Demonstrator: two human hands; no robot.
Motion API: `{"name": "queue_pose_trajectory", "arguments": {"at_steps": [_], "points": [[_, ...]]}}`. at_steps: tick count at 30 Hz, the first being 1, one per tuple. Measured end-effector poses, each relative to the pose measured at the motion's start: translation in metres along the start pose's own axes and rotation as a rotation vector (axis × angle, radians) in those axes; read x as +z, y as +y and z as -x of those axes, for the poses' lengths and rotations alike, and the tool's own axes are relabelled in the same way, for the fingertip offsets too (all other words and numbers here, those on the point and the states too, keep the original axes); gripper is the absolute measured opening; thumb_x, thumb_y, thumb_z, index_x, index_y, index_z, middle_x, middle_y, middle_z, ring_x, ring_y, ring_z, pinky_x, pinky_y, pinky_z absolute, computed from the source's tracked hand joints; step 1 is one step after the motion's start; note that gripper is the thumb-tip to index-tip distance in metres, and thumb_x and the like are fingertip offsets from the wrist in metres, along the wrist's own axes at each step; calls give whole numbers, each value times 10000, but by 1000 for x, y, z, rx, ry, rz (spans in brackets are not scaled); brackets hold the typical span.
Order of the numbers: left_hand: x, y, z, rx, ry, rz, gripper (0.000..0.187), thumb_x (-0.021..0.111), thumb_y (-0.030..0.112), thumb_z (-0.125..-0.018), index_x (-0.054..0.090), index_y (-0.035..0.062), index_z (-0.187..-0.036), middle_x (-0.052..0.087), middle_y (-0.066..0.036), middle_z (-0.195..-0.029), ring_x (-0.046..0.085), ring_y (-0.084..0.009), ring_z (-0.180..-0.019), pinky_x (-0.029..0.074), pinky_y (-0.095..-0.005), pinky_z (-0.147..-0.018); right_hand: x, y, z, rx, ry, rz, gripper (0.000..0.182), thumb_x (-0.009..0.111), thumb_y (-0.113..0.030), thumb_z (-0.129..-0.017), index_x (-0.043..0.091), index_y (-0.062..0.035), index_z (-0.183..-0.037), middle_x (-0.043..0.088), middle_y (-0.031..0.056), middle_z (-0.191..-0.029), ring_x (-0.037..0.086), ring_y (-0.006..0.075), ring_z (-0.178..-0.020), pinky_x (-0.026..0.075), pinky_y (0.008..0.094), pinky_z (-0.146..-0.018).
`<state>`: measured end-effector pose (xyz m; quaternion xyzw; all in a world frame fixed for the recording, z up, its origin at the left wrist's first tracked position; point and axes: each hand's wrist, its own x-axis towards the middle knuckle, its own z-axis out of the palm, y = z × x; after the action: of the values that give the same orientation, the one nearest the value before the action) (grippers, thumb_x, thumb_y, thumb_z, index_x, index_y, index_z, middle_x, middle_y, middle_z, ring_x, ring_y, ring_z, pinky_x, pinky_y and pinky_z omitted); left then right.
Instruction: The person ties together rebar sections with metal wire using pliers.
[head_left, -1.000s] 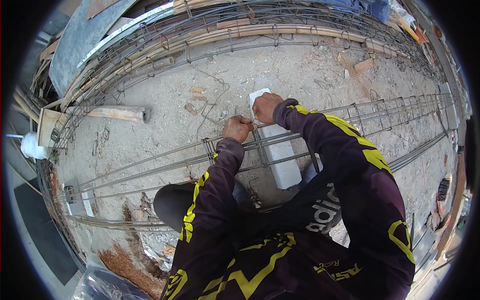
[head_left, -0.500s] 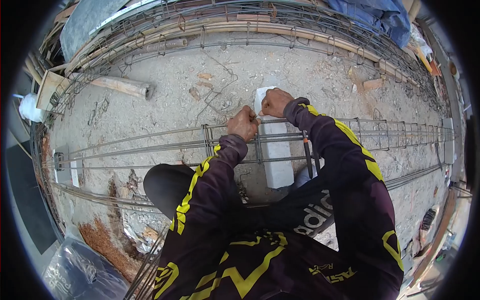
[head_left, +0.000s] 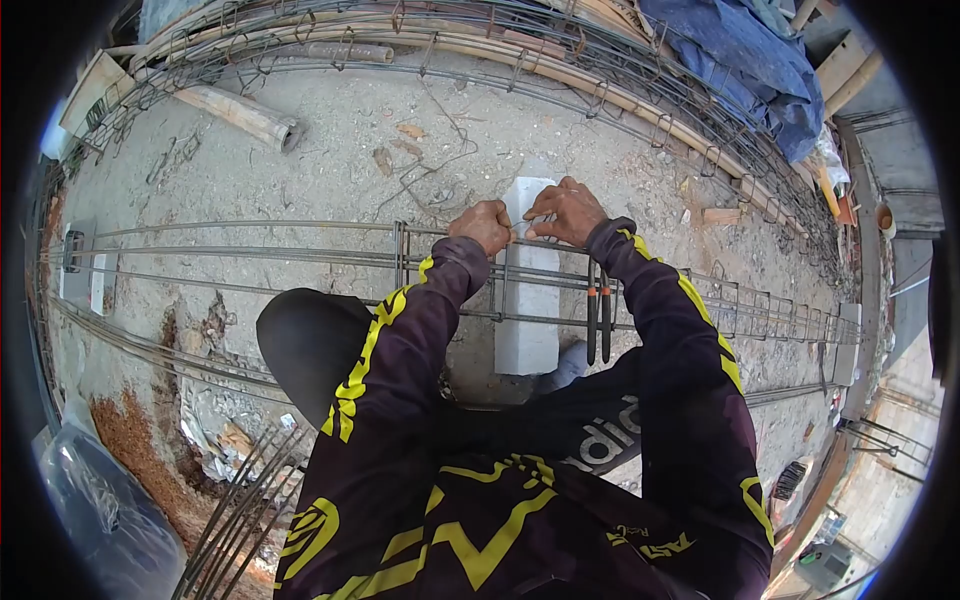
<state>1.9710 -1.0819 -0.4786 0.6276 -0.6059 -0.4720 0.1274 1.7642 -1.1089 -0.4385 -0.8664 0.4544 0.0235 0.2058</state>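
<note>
Head view: left hand [head_left: 483, 225] and right hand [head_left: 567, 210], a second ago clenched higher in frame, now pinch thin wire at the rebar cage [head_left: 300, 255] over the white block [head_left: 525, 335], centre frame; tying looks underway

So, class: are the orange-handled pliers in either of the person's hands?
No: the pliers hang from the rebar cage beside the white block, while the left hand and right hand work further up.

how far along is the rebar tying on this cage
Done: closely spaced stirrups already line the long steel rebar cage on the right. In hand: left hand and right hand work the top bar over the white concrete block. Left: the leftward stretch shows few stirrups.
</note>
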Motion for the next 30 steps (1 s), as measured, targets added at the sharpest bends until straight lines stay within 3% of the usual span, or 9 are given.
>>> {"name": "queue_pose_trajectory", "arguments": {"at_steps": [8, 11, 15, 20, 24, 27, 30], "points": [[-4, 2, 4, 24, 43, -32, 221, 813, 303, -739, 708, 127, -821, 728, -95, -825, 709, -294, -857, 533, -408, -764, 31, -2, 12, 0, 303, -95, 312, 789, -391, -762, 778, -237, -1033, 647, -1, -1001, 557, 230, -992, 511, 379, -870], [-4, 4, 7, 37, 45, -35, 251, 821, 337, -733, 709, 129, -819, 731, -94, -843, 707, -295, -875, 530, -410, -777, 30, -2, 14, -135, 473, 31, 320, 789, -376, -772, 769, -229, -1056, 638, 1, -1002, 569, 225, -981, 523, 365, -816], [-8, 12, 16, 53, 90, -10, 221, 828, 223, -712, 710, 68, -819, 714, -114, -788, 699, -283, -797, 527, -392, -731, 22, -4, 14, -177, 424, 75, 313, 787, -357, -777, 759, -224, -1059, 622, 4, -1029, 584, 229, -941, 537, 356, -776], [-2, 6, 12, 64, 122, -2, 221, 832, 217, -705, 713, 69, -817, 714, -111, -783, 700, -283, -794, 527, -394, -728, 39, 1, 14, -170, 484, -104, 300, 792, -339, -776, 759, -209, -1044, 616, 11, -1049, 587, 238, -925, 544, 360, -773], [-3, 3, 7, 35, 49, -21, 213, 812, 275, -728, 711, 121, -836, 735, -106, -891, 702, -305, -911, 528, -426, -826, 40, 0, 26, -34, 321, -105, 334, 769, -336, -813, 748, -204, -1119, 632, 28, -1099, 598, 242, -999, 529, 371, -860], [-6, 7, 11, 25, 37, -17, 199, 805, 256, -731, 712, 115, -836, 737, -102, -892, 702, -301, -913, 528, -421, -830, 30, 12, 22, -14, 124, -402, 321, 740, -298, -850, 734, -201, -1156, 655, 38, -1144, 614, 257, -1065, 514, 376, -918], [-7, 7, 11, 35, 39, -11, 200, 811, 249, -726, 711, 113, -834, 737, -97, -888, 702, -297, -911, 526, -417, -824, 14, 24, 20, -75, 29, -411, 300, 710, -252, -880, 725, -198, -1174, 665, 46, -1178, 630, 278, -1088, 506, 377, -944]]}}
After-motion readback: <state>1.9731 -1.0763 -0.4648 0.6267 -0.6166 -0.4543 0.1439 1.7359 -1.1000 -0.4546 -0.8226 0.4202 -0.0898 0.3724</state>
